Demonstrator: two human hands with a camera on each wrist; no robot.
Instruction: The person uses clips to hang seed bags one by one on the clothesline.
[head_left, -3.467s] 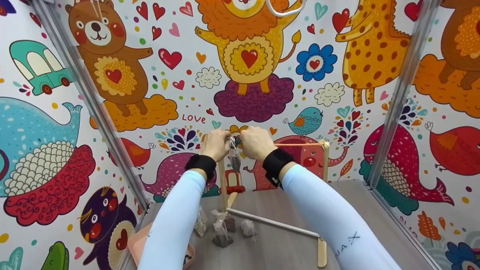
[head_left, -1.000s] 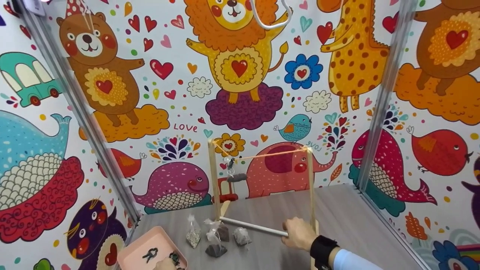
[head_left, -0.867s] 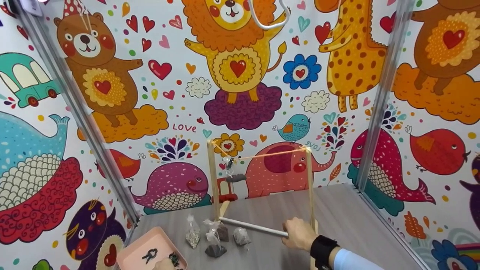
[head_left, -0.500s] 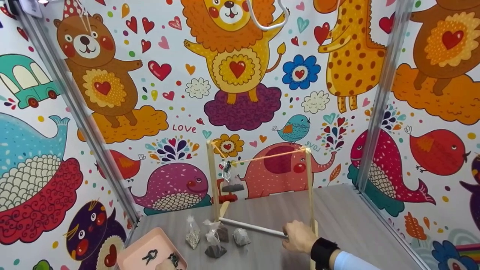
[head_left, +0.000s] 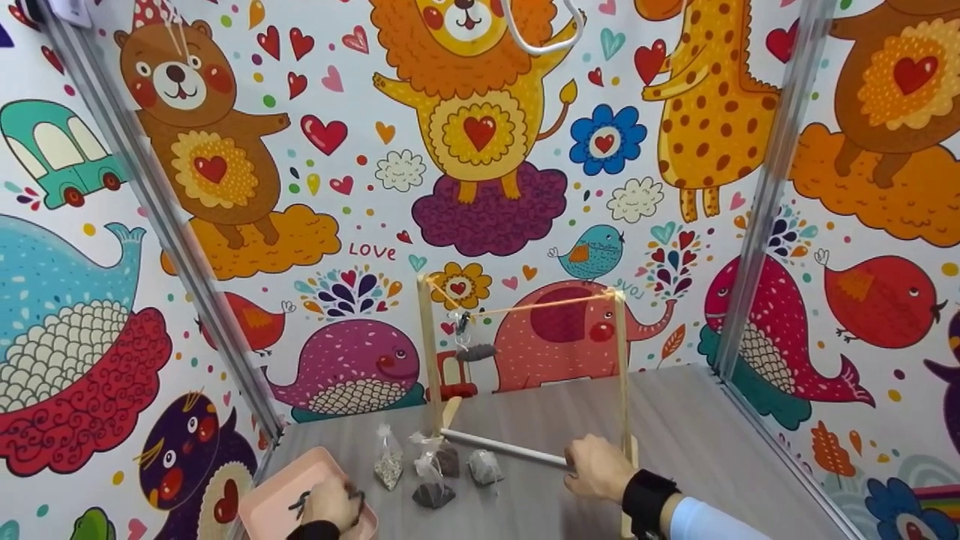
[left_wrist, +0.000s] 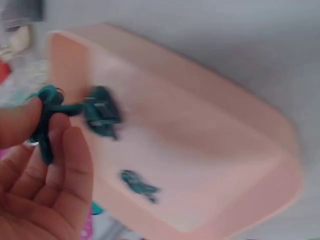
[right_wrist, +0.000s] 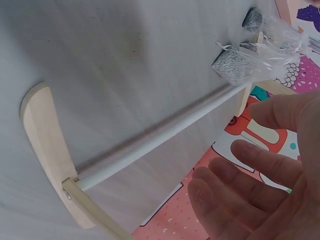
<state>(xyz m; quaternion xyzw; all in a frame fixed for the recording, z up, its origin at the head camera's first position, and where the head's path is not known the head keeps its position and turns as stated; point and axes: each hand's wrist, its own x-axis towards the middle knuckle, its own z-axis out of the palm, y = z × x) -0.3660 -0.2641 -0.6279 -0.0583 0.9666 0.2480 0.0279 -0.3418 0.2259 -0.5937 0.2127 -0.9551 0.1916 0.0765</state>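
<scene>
My left hand (head_left: pixel 334 504) is over the pink tray (left_wrist: pixel 165 130). Between thumb and fingers it pinches a dark green spring clip (left_wrist: pixel 46 117). Inside the tray lie more clips, one (left_wrist: pixel 101 111) right beside the held clip and one (left_wrist: pixel 137 185) farther down. My right hand (right_wrist: pixel 250 190) is near the white rod (head_left: pixel 510 448) at the base of a wooden frame, fingers loosely bent and holding nothing. From the frame's orange cord (head_left: pixel 540 305), a small bag with dark contents (head_left: pixel 476 352) hangs by a dark clip (head_left: pixel 463 322), pulling the cord down on the left.
Several small clear bags of grainy material, such as a pale one (head_left: pixel 388 469) and a dark one (head_left: pixel 433 495), stand between tray and rod. The frame's left post (head_left: pixel 430 360) and right post (head_left: pixel 622 360) rise from the grey table (head_left: pixel 675 405), before a patterned wall.
Both hands were up at the cord with the bag; they have since come down apart. In the last half second my left hand rises into view with a clip. The hanging bag swings.
</scene>
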